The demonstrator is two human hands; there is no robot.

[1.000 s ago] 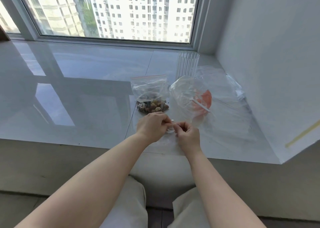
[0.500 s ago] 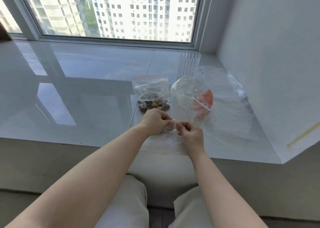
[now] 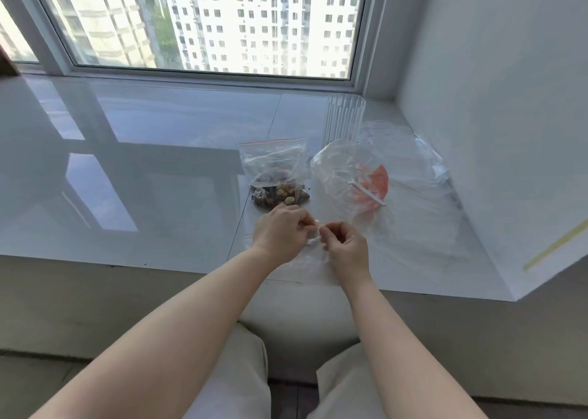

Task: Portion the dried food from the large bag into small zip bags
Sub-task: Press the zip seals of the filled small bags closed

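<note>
1. light trousers (image 3: pixel 235 377) at the bottom edge, both bare forearms reach forward over the sill's front edge.
2. left hand (image 3: pixel 280 232) and right hand (image 3: pixel 345 246) are close together, knuckles up, just above the near part of the white sill (image 3: pixel 143 170).
3. both hands' fingers are curled and pinch the top edge of a small empty zip bag (image 3: pixel 310 261); the bag is clear, lies flat on the sill under and between the hands, hard to make out.
4. just beyond the left hand: a small zip bag with dried food (image 3: pixel 276 176), red strip on top, brown and tan pieces gathered at its near end, lying on the sill.
5. right of it, close beside: the large clear bag (image 3: pixel 337 173), puffed up, mouth facing the person; cannot tell how much food is left in it.
6. orange scoop (image 3: pixel 374 184) with a white handle lies behind or inside the large bag, seen through plastic.
7. more loose clear plastic (image 3: pixel 423 208) spreads right toward the wall.
8. ribbed clear cup (image 3: pixel 344 119) stands upright behind the large bag.
9. window (image 3: pixel 203 20) at the back, tower blocks outside.
</note>
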